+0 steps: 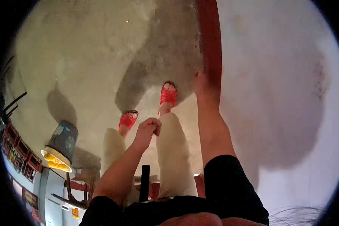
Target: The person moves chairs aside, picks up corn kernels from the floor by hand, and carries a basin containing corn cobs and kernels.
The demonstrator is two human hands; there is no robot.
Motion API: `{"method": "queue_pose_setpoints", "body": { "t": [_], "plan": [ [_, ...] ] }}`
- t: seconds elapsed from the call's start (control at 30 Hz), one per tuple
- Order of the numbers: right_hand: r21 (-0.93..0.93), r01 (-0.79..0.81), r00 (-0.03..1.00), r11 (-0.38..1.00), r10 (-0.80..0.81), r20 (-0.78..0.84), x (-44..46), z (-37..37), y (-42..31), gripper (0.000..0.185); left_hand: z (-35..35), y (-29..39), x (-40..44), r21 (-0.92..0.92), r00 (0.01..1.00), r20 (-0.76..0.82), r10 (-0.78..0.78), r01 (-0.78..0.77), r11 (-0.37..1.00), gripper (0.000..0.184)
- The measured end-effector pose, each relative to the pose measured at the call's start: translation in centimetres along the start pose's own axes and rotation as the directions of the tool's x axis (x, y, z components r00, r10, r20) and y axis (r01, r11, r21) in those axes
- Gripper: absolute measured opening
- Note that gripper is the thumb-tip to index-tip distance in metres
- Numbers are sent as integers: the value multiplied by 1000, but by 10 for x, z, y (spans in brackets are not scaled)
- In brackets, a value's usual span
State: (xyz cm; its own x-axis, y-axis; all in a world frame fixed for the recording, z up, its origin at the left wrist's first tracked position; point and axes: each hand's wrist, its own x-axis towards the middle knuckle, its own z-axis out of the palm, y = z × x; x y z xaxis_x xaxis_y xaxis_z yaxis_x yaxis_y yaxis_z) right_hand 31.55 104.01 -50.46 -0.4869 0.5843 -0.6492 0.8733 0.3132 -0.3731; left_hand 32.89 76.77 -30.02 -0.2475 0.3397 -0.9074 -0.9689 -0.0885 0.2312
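My left hand (148,129) hangs in front of my light trousers, fingers curled inward, with nothing visible in them. Further forward, my right hand (201,83) hovers near the dark red band along the foot of the wall (211,45). That hand is smeared by motion, so its fingers cannot be made out. Below are my feet in red sandals (168,95), one ahead of the other on the floor.
To the left stands a dark patterned bucket (66,137) with a pale basin of yellow corn cobs (56,162) on top. A white wall (275,94) rises close on the right. Wooden furniture (73,199) and a dark-framed object (15,100) sit at the left edge.
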Motion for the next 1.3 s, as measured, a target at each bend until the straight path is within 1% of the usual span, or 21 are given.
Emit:
{"method": "queue_pose_setpoints", "body": {
  "t": [0.03,0.07,0.1,0.17,0.23,0.3,0.37,0.5,0.57,0.63,0.77,0.83,0.9,0.97,1.03,1.07,1.1,1.17,1.23,1.27,1.3],
  "plan": [
    [-153,73,997,986,-77,-18,1,2,1,19,2,1,-10,34,998,-6,-67,67,997,16],
    [-302,142,987,943,-157,-24,4,4,2,21,4,4,-21,53,995,48,-82,80,995,13],
    [-300,151,986,942,-163,-15,9,3,1,21,11,15,-31,48,996,39,-77,75,996,13],
    [-357,137,989,924,-146,1,19,5,6,22,24,41,-46,248,987,122,-109,76,966,14],
    [-307,86,996,948,-92,-4,29,6,4,22,29,53,-49,215,981,167,-93,56,975,14],
    [-267,39,999,963,-40,4,35,16,11,22,31,61,-42,245,983,135,-123,88,966,15],
    [-545,-20,992,838,-53,-118,40,29,20,22,22,61,-32,193,982,132,-135,108,975,14],
    [-585,23,988,810,-106,-108,31,25,9,23,10,74,-29,102,963,212,-168,150,983,13],
    [-683,8,996,731,-63,-56,27,18,-10,23,2,81,-28,89,962,236,-141,123,988,17],
    [-643,58,996,764,-88,-14,23,30,-40,22,-8,85,-32,-67,978,158,-136,148,987,17],
    [-467,211,977,859,-164,138,11,65,-106,21,-27,91,-30,-163,990,86,-109,122,979,17],
    [-276,463,884,843,-461,75,20,87,-150,19,-23,99,-26,-231,989,72,-132,145,962,16],
    [-328,451,892,830,-405,200,10,107,-226,18,-33,104,-26,-264,989,54,-137,146,953,15],
    [-347,524,852,778,-468,236,20,137,-263,20,-39,109,-26,-300,988,37,-147,152,942,15],
    [-357,593,805,722,-525,276,28,163,-285,21,-46,112,-27,-397,989,58,-133,145,906,15],
    [-428,598,800,677,-534,274,34,174,-297,20,-49,117,-26,-432,989,54,-137,146,890,15],
    [-494,598,795,631,-542,272,35,184,-305,19,-53,119,-27,-444,991,39,-129,133,886,15],
    [-653,534,832,537,-472,291,43,198,-310,20,-59,126,-27,-502,997,49,-67,83,861,15],
    [-674,532,822,513,-502,268,75,219,-282,23,-64,128,-29,-501,997,70,-17,50,864,16],
    [-525,666,710,530,-667,227,69,215,-280,25,-65,129,-31,-502,997,81,8,34,864,16],
    [-603,481,874,636,-398,278,60,212,-296,24,-67,129,-31,-511,996,88,4,42,859,16]
  ]
}}
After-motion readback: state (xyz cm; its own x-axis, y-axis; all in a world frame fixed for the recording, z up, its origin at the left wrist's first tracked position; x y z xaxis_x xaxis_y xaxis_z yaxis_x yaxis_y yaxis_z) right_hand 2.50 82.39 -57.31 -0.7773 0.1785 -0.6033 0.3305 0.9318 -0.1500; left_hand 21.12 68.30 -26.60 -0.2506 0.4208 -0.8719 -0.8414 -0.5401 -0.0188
